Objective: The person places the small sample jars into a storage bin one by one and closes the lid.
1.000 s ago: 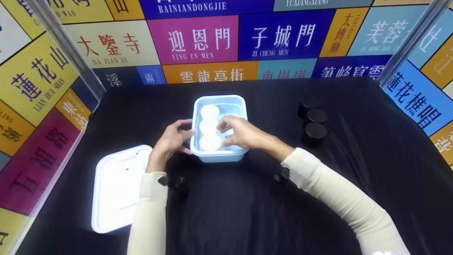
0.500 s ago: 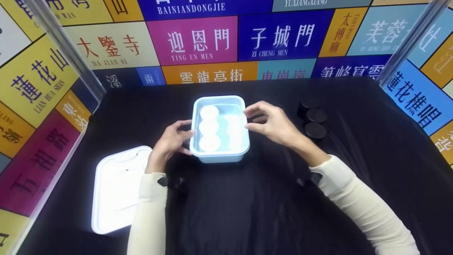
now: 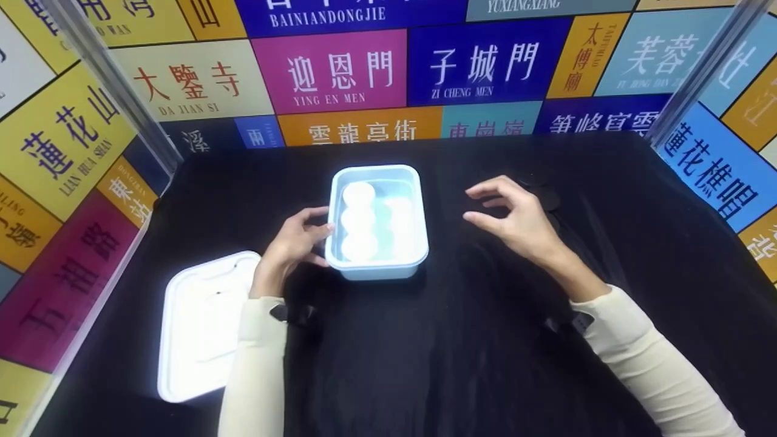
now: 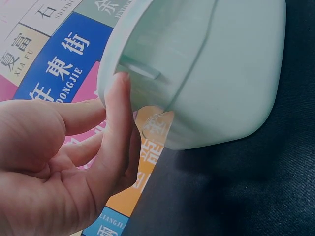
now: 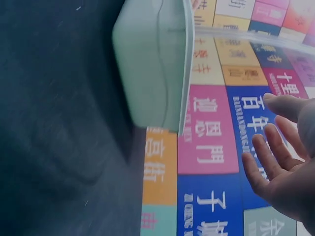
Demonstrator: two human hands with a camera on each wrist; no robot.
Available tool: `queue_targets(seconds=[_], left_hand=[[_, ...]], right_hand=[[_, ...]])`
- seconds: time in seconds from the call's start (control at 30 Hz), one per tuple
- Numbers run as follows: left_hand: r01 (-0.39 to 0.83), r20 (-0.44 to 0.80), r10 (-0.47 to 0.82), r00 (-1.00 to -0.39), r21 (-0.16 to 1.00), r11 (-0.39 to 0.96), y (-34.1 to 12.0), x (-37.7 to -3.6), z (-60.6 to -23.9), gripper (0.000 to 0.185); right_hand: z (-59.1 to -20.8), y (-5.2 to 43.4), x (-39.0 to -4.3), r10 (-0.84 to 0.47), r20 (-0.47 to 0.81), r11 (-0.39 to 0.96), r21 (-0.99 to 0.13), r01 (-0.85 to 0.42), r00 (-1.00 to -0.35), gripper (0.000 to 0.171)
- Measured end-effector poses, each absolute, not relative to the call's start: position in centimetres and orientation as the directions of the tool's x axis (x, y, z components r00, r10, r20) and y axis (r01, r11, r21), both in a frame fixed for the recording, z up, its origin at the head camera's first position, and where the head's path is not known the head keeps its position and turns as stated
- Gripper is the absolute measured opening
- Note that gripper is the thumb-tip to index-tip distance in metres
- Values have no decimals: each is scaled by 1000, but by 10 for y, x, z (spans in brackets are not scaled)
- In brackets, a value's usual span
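Observation:
A pale blue-green rectangular container (image 3: 380, 265) stands uncovered on the black cloth in the head view. Inside, three white round things (image 3: 359, 217) line up along its left side, and a white, glare-blurred row (image 3: 402, 227) lies along its right. My left hand (image 3: 295, 237) touches the container's left rim with its fingers; in the left wrist view, the fingertips lie against the outside of the rim. My right hand (image 3: 519, 218) hovers right of the container, apart from it, fingers loosely bent and holding nothing. Black round things (image 3: 533, 178) are partly hidden behind it.
A white lid (image 3: 203, 331) lies on the cloth at the left, partly under the left forearm. Panels with coloured Chinese lettering (image 3: 331, 70) rise behind the table and at both sides. Clear upright posts (image 3: 698, 73) stand at the back corners.
My right hand has come out of the container, passed its right rim and moved further right toward the black round things. The left hand has stayed at the left rim.

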State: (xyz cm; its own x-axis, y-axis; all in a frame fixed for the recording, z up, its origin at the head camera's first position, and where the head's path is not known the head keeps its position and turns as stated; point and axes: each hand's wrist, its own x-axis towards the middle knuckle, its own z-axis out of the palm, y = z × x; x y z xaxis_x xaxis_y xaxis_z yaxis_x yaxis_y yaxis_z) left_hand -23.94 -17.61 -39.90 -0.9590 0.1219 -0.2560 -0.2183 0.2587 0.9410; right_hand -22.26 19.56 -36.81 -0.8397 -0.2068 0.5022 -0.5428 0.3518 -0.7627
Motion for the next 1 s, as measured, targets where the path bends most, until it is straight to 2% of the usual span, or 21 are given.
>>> queue_targets(seconds=[0.57,0.83,1.0], left_hand=[[-228,-261,108,-959,942,248,-175,-240,-401,49],[-228,-261,108,-959,941,248,-176,-240,-400,50],[-224,-256,113,-960,944,243,-177,-241,-401,50]], right_hand=[[-395,262,-221,-24,551,500,-716,-487,-834,38],[-410,290,-227,-48,574,579,-651,-491,-818,44],[-419,302,-229,-39,558,599,-651,-466,-829,47]])
